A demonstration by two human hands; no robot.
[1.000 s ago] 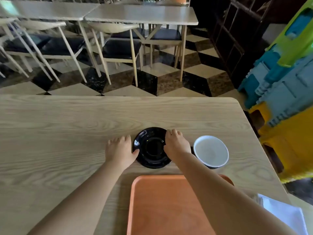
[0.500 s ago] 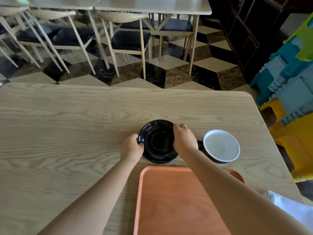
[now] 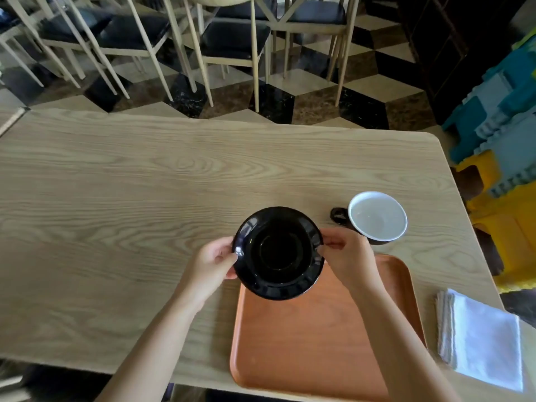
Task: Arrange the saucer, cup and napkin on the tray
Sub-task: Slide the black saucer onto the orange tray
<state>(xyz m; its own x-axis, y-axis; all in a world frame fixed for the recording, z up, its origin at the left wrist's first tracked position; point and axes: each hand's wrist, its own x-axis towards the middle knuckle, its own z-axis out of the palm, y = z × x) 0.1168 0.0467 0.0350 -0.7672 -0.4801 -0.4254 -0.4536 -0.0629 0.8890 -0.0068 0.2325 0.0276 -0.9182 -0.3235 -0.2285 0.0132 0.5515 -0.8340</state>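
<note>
Over tray [image 3: 319, 343] far edge: saucer [image 3: 278, 253] now lifted off table, both hands' fingers [image 3: 229, 255] grasping rim.

- saucer [image 3: 278, 252]: glossy black
- cup [image 3: 376, 218]: white inside (dark outside)
- tray [image 3: 324, 338]: orange
- napkin [image 3: 483, 338]: white
- table [image 3: 145, 184]: pale wood grain
- floor [image 3: 319, 91]: black, brown and cream cube pattern

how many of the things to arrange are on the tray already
0. The saucer is held by both hands over the tray's far left corner, the cup stands beyond it, and the napkin lies right of it.
</note>
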